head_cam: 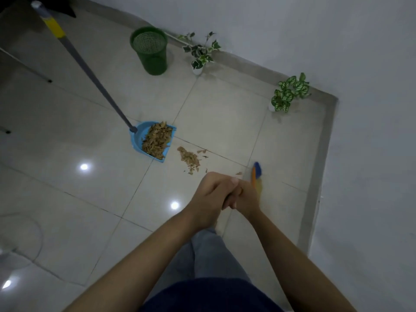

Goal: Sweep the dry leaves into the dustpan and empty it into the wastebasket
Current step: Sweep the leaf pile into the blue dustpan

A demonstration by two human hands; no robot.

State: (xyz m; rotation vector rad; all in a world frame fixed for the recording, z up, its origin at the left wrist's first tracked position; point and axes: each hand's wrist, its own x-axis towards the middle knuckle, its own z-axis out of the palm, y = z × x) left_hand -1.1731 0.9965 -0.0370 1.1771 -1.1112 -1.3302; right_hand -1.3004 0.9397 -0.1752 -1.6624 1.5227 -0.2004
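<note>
My left hand (208,194) and my right hand (244,199) are clasped together low in front of me, fingers curled around the broom handle, which is hidden inside my grip; the left wraps over the top, the right sits just beside and slightly under it. Beyond my right hand the broom head (257,174) shows as a blurred streak of blue and orange against the floor, near the wall corner. The dry leaves are in two lots. Most of them lie heaped in the blue dustpan (137,140), a dense tan and brown pile of small curled flakes (157,139) filling the pan from its back wall to its open lip. The dustpan rests flat on the pale glossy tiles, its long grey handle (90,70) with a yellow sleeve rising up and to the left. A thinner loose drift of leaves (189,158) lies on the tile just right of the pan's lip, with a few stray crumbs scattered toward my hands. The green mesh wastebasket (150,50) stands upright by the baseboard, well apart from the dustpan, with two small potted plants, one (200,52) next to it and one (288,93) further along the wall.
</note>
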